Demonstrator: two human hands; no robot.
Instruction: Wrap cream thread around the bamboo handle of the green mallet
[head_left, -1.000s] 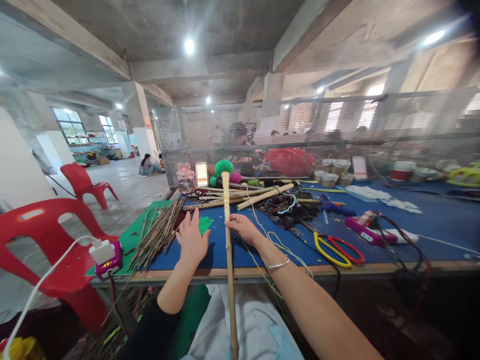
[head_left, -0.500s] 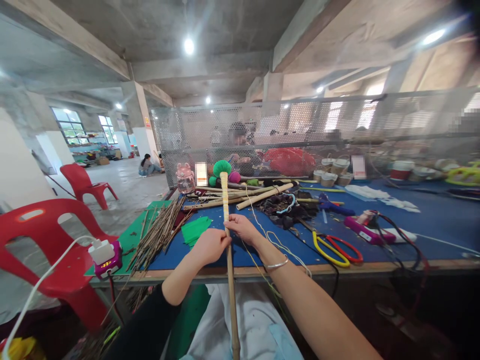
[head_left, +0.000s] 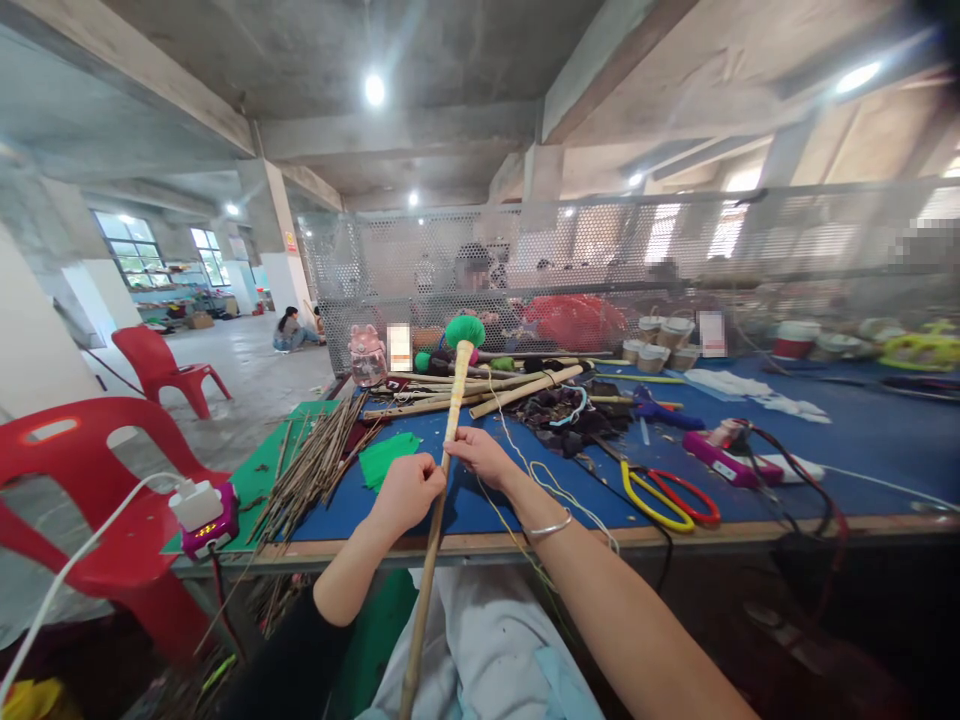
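Note:
A long bamboo stick [head_left: 427, 580] leans up from my lap over the table edge, tilted with its top to the right. Its upper part is wrapped in pale yellow yarn, and a round green yarn ball [head_left: 465, 330] caps it. My left hand [head_left: 409, 492] is closed at the stick's left side, fingers curled against it. Just above, my right hand [head_left: 482, 456] pinches the stick at the lower end of the wrapping; the fingertips are partly hidden. Loose pale yarn [head_left: 536, 480] trails over the table beneath my right forearm.
Thin twigs [head_left: 319, 465] and green cloth [head_left: 388, 460] lie left on the blue table [head_left: 592, 500]. Yellow-and-red-handled scissors [head_left: 664, 497] and a purple power strip [head_left: 724, 460] are at right. Bamboo poles [head_left: 532, 388] lie behind; a mesh screen [head_left: 420, 250] stands beyond. Red chair [head_left: 112, 480] at left.
The stick has tilted: its green top moved right and its lower end swung left. My left hand has shifted slightly left and down; my right hand stays close to the same spot.

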